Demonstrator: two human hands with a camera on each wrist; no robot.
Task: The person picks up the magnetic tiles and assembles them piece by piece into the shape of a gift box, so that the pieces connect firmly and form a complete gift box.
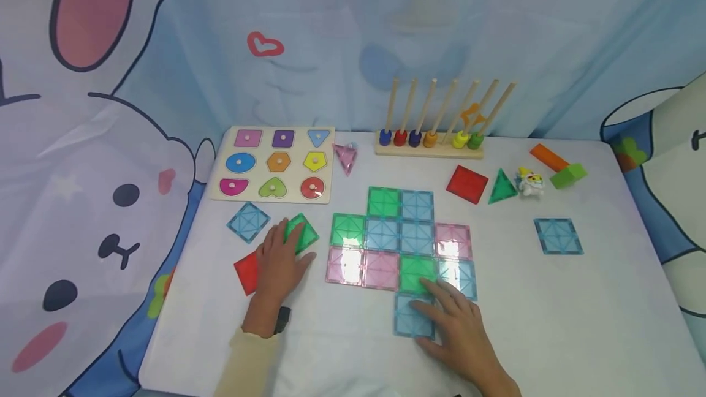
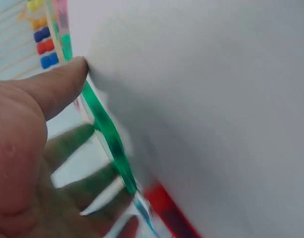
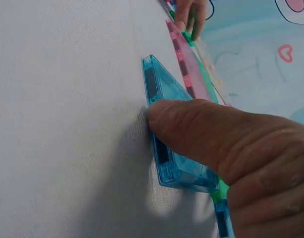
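Translucent magnetic tiles form a flat joined group mid-table; among them are a pink tile [image 1: 380, 269] and a green tile [image 1: 417, 272]. At the group's near end lies a blue tile [image 1: 412, 317]. My right hand [image 1: 460, 329] rests there, thumb against the blue tile's near edge and fingertips over the blue and green tiles. The right wrist view shows that thumb [image 3: 191, 126] on the tile's side. My left hand [image 1: 280, 265] is spread, its fingers touching a loose green tile [image 1: 304, 236]. Beside it lie a red tile [image 1: 246, 273] and a loose blue tile [image 1: 248, 222].
A shape puzzle board [image 1: 295, 179] stands at the back left, beside a pink triangular piece [image 1: 345, 157]. Behind the group is a bead stacker [image 1: 430, 149]. Towards the right are a red tile [image 1: 467, 184], green triangle [image 1: 502, 187], small figurine [image 1: 531, 182], blocks [image 1: 568, 175] and a blue tile [image 1: 558, 236].
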